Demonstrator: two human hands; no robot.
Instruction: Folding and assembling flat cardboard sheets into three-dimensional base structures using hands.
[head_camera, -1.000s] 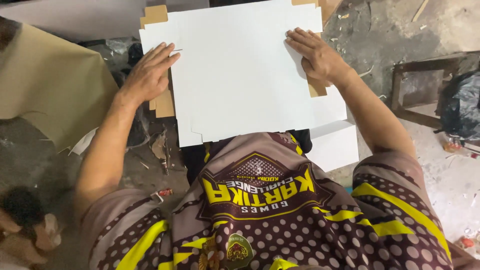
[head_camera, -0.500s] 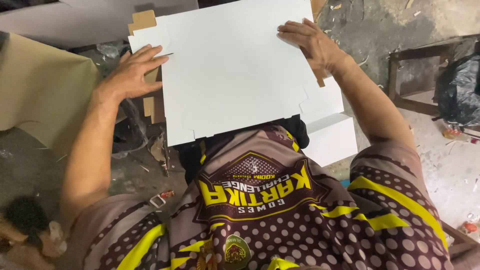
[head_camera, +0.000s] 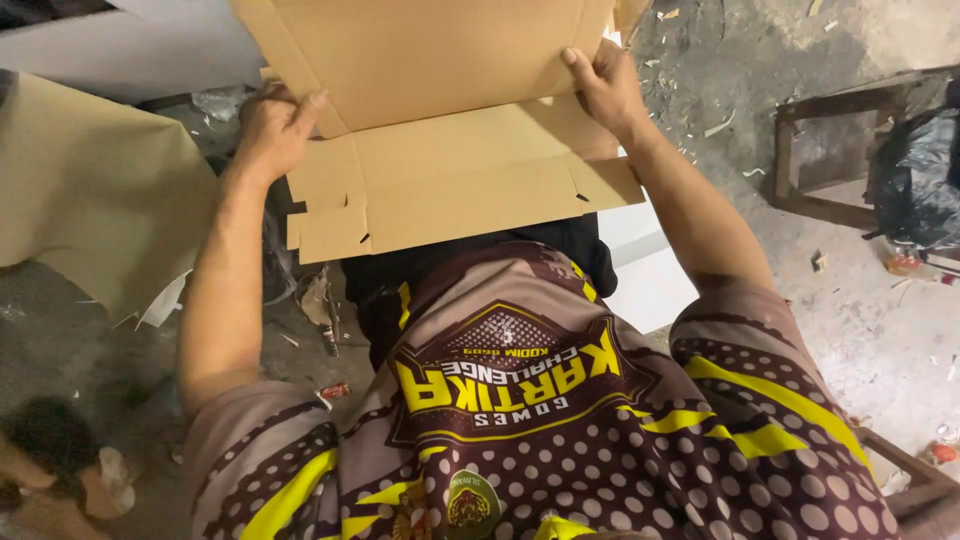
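Note:
A flat die-cut cardboard box blank (head_camera: 450, 190) lies across my lap with its brown side up, flaps and slots cut along its near edge. Its far panel is folded upward toward me. My left hand (head_camera: 272, 125) grips the blank's left edge at the fold, fingers over the raised panel. My right hand (head_camera: 603, 88) holds the right edge of the raised panel, thumb on top. My brown and yellow dotted shirt fills the bottom of the view.
A large tan cardboard sheet (head_camera: 95, 190) lies on the floor at left. White sheets (head_camera: 650, 270) lie under the blank at right. A wooden stool frame (head_camera: 820, 150) and a black bag (head_camera: 920, 180) stand at right. Paper scraps litter the concrete floor.
The sheet showed its white side before; now its brown side faces up and the far panel is folded upward. Both hands stayed on its left and right edges.

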